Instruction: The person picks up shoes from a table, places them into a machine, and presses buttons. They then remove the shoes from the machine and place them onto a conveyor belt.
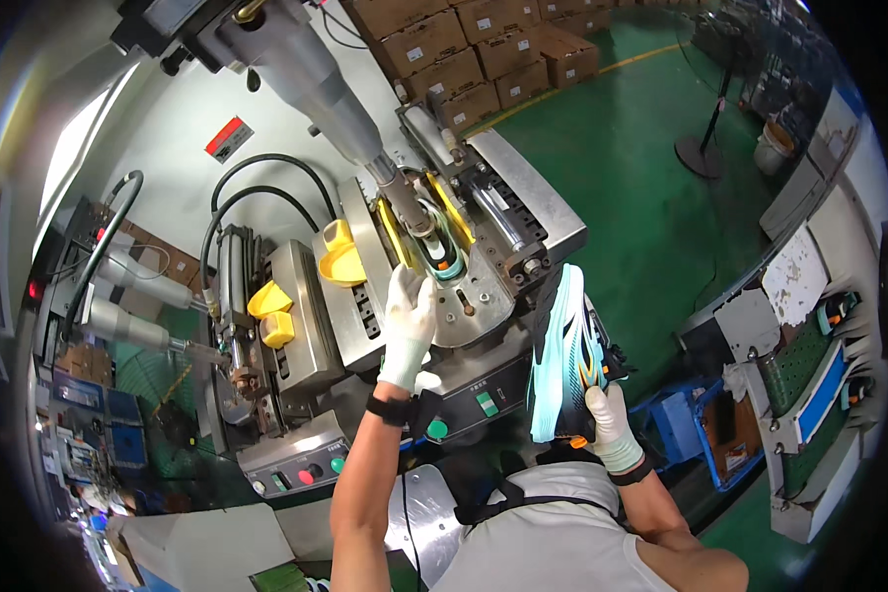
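My right hand [612, 426], in a white glove, grips a running shoe [565, 360] by its end nearest my body. The shoe is light blue and black with orange accents, and its pale sole faces left. My left hand [409, 314], gloved too, is raised at the front of a shoe press with fingers stretched out and nothing in them. Just beyond its fingertips, another shoe [448, 264] sits in the press between yellow side pads [452, 209]. A metal ram [405, 197] comes down onto that shoe and hides part of it.
A second press station with yellow pads [270, 300] stands to the left. Green buttons [438, 428] line the front panel below my left hand. Cardboard boxes [493, 59] are stacked at the back. On the right are a rack [799, 395] and a blue crate [725, 434].
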The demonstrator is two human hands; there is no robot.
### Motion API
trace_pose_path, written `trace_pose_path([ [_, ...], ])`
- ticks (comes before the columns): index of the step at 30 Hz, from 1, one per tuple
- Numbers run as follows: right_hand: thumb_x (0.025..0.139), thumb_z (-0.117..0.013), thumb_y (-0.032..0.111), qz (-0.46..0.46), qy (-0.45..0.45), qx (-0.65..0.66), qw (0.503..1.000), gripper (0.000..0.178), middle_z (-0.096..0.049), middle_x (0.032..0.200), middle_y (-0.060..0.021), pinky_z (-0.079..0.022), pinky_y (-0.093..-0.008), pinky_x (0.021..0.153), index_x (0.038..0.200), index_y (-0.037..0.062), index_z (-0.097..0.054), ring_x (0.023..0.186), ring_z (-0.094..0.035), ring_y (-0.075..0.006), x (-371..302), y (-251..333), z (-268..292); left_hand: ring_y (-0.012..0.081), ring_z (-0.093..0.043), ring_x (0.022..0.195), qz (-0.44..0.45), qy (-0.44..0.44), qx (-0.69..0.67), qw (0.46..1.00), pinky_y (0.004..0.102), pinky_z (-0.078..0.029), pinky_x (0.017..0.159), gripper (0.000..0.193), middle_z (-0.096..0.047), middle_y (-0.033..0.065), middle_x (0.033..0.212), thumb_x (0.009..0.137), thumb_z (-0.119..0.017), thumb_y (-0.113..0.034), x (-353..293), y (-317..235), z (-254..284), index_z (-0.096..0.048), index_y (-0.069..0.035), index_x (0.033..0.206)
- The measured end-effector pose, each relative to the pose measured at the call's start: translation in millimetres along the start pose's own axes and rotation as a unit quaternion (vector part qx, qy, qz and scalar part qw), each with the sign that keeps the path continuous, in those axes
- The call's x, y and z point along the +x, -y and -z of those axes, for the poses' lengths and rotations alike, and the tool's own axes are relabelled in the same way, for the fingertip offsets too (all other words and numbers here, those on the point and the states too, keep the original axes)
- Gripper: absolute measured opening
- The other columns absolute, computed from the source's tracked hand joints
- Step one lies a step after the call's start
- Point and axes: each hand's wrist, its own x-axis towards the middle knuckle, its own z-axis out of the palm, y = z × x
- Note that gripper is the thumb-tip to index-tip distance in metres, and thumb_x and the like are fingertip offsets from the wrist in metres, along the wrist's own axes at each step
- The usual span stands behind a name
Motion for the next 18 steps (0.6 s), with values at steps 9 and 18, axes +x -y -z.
trace_pose_path([
  [9, 0.084, -0.078, 0.02, 0.094, -0.075, -0.168, 0.978, 0.061, -0.062, 0.123, -0.0043, -0.047, -0.0334, 0.098, 0.136, 0.0027, -0.052, 0.111, -0.059, -0.0154, -7, 14, 16, 0.0453, -0.06, 0.11, 0.054, -0.061, 0.237, 0.968, 0.045, -0.047, 0.097, 0.056, -0.063, 0.0314, 0.114, 0.086, -0.066, -0.027, 133, 119, -88, -0.049, 0.008, 0.126],
  [18, 0.079, -0.07, 0.007, 0.054, -0.115, -0.223, 0.967, 0.04, -0.066, 0.106, -0.0015, -0.049, -0.0298, 0.087, 0.118, 0.0029, -0.062, 0.095, -0.061, -0.0126, 0, 29, -8, 0.0244, -0.065, 0.103, 0.163, 0.046, -0.093, 0.981, 0.0352, -0.052, 0.089, 0.037, -0.064, 0.0119, 0.119, 0.096, -0.052, -0.009, 151, 136, -46, -0.053, -0.002, 0.132],
])
